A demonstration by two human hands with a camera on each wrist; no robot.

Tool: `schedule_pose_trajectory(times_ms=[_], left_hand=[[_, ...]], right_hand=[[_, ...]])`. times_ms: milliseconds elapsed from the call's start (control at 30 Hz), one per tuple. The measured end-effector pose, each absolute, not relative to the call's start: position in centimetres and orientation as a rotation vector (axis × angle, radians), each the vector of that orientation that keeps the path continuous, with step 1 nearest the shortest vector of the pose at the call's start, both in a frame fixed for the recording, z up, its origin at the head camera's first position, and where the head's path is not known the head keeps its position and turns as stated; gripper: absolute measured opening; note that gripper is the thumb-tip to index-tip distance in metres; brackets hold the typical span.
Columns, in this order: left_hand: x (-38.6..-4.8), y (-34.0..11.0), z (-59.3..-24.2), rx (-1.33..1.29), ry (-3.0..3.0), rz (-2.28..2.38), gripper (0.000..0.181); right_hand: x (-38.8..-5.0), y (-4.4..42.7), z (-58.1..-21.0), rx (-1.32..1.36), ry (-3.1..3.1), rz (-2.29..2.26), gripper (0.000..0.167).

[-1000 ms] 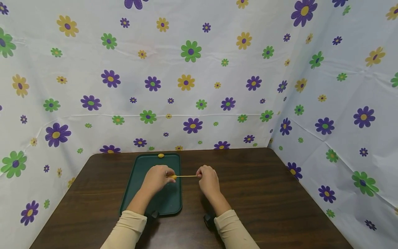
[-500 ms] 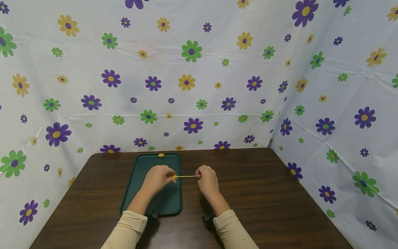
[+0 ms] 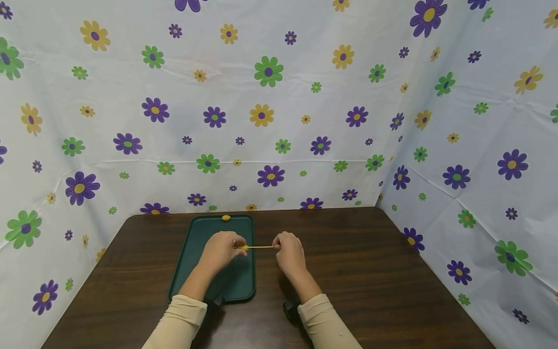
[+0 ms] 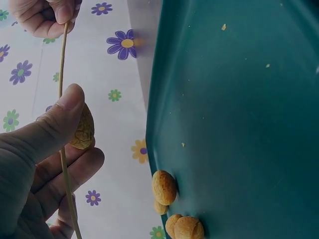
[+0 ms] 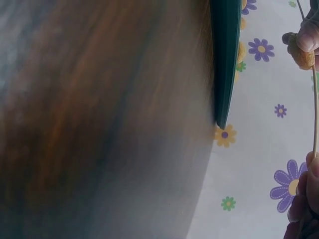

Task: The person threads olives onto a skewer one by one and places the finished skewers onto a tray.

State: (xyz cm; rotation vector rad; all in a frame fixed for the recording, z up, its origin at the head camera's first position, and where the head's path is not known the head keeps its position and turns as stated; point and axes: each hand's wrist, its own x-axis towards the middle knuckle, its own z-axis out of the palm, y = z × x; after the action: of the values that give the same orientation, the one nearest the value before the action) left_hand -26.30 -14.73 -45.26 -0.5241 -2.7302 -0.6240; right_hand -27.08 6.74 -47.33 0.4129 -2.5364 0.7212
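Note:
Over the tray's right edge, my left hand (image 3: 221, 249) holds a wrinkled, golden-brown oval fruit like a dried date (image 4: 84, 130) between thumb and fingers. A thin, pale wooden skewer (image 3: 261, 247) runs sideways from the left hand to my right hand (image 3: 291, 253), whose thumb and fingertips pinch it. In the right wrist view, the skewer meets the date (image 5: 301, 56) and continues past the left hand; whether it passes through the fruit is partly hidden by the fingers.
A dark green tray (image 3: 237, 286) lies on the brown wooden table (image 3: 357, 271), under the left hand. Several similar dates (image 4: 164, 187) sit at the tray's far edge, and small crumbs (image 4: 224, 27) dot its surface. A flower-patterned cloth (image 3: 301, 87) hangs behind and at the sides.
My right hand has shifted slightly left along the skewer's line, and the gap between the hands is a little shorter. The left hand and tray stay almost still.

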Motion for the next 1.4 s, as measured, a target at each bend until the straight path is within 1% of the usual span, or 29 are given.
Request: schedule_pose_trajectory(times_ms=[700, 1200, 1400], left_hand=[[-26.2, -14.9, -45.6, -0.504, -2.755, -0.62, 0.018], [-26.2, -14.7, -45.6, -0.525, -2.729, -0.616, 0.017], [-26.1, -14.7, -45.6, -0.528, -2.743, -0.606, 0.017]], right_hand=[[-27.0, 5.6, -47.4, 0.38, -2.616, 0.724, 0.026], [-26.7, 5.3, -47.2, 0.387, -2.588, 0.742, 0.028], [-26.7, 5.2, -47.3, 0.397, -2.593, 0.743, 0.025]])
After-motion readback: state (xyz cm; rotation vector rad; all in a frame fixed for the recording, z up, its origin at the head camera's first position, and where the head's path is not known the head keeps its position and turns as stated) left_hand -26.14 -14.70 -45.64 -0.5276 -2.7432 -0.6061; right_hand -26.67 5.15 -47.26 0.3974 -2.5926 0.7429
